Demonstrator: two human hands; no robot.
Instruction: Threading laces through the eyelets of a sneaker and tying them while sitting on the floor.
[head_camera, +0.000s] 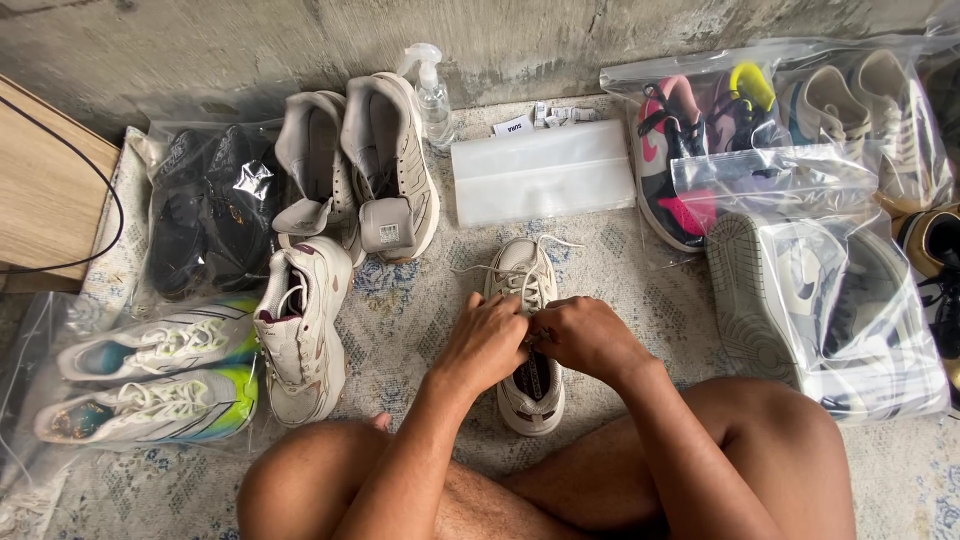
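Hands (540, 340) curled, pinching sneaker (527, 330) laces

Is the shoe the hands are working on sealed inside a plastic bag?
No, the beige sneaker lies bare on the rug, with the left hand and right hand on its laces.

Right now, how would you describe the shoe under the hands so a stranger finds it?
On the patterned rug, below the white flat pouch, one cream sneaker lies alone. Both hands work its laces; unlike its neighbours, it is unbagged and unpaired.
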